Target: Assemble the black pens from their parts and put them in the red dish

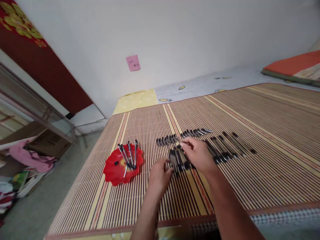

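My left hand rests on the striped bamboo mat with curled fingers, touching the near end of a bunch of dark pens. My right hand lies over the same bunch, thumb and fingers pinched at a pen near its far end. Further pens lie side by side to the right. A row of small pen caps runs behind them. To the left sits a red plastic plate holding several pens and one small black cap.
The mat covers a bed against a white wall with a pink sticky note. An orange pillow lies at the far right. A glass-fronted cabinet and piled clothes stand on the floor at left.
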The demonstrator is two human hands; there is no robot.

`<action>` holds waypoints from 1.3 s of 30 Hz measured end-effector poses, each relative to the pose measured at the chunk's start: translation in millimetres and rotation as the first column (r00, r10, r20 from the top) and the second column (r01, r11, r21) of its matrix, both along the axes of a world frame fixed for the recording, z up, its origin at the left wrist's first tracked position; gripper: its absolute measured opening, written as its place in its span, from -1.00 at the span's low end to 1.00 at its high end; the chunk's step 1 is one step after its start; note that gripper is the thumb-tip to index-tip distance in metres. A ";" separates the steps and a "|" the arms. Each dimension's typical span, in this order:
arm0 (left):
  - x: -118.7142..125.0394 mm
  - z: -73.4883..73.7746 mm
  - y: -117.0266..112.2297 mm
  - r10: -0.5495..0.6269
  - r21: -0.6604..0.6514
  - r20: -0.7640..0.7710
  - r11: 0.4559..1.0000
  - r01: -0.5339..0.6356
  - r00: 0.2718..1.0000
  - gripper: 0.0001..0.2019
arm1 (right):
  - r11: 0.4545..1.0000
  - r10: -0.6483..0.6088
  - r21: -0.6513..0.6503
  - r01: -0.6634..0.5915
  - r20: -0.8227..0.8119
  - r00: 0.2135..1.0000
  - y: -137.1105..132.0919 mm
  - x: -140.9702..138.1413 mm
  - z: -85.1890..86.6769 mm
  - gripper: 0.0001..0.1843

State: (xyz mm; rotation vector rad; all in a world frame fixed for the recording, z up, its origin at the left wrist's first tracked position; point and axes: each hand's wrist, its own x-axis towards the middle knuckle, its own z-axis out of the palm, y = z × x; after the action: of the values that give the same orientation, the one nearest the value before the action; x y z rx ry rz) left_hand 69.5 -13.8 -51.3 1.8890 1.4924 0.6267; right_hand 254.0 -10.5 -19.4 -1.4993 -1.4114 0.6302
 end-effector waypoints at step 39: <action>-23.5 -9.0 14.2 0.088 0.085 0.189 0.991 -0.106 0.978 -0.70 | 0.918 0.352 -0.350 -0.188 0.498 0.792 5.7 -34.7 -15.8 -0.82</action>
State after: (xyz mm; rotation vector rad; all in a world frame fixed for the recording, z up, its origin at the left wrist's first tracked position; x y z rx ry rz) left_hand 45.9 0.4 -60.3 1.7814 1.4630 0.9080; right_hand 219.2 -4.8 -35.2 -1.8133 -2.0893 0.6169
